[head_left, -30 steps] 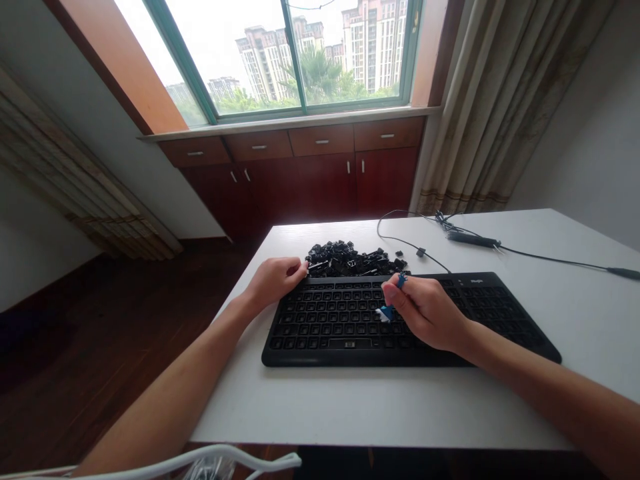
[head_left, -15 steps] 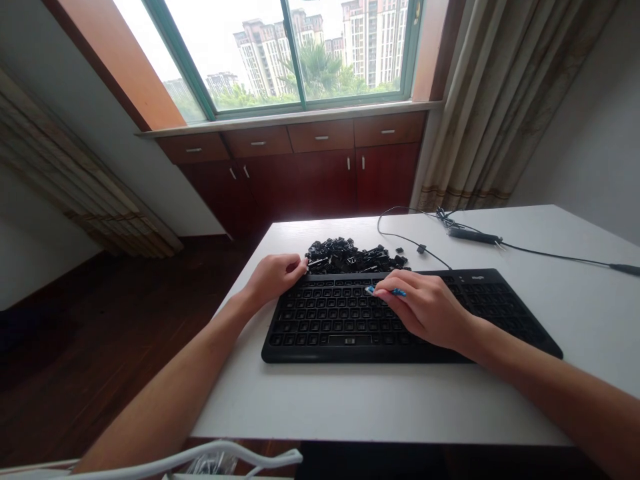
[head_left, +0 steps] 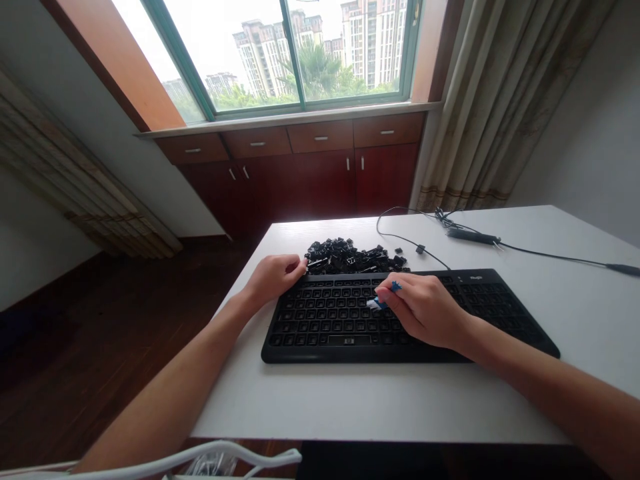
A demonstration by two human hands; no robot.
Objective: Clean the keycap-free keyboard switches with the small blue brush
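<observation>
A black keyboard [head_left: 505,320] with its keycaps taken off lies on the white table [head_left: 350,400]. My right hand [head_left: 425,310] grips a small blue tool [head_left: 384,298] with a white tip, which points down at the keyboard's middle rows. My left hand [head_left: 275,277] is curled at the keyboard's far left corner, its fingertips touching the frame beside a pile of loose black keycaps [head_left: 353,257]. Whether the left fingers hold anything is hidden.
A black cable [head_left: 500,243] with a plug runs across the table's far right side. Behind the table stand red-brown cabinets [head_left: 310,173] under a window, with curtains [head_left: 505,100] at the right. A white chair back [head_left: 200,460] shows at the bottom edge.
My right hand swept the blue tool from near upright to flat over the keys, then tilted its tip back down onto the middle rows. My left hand stayed still.
</observation>
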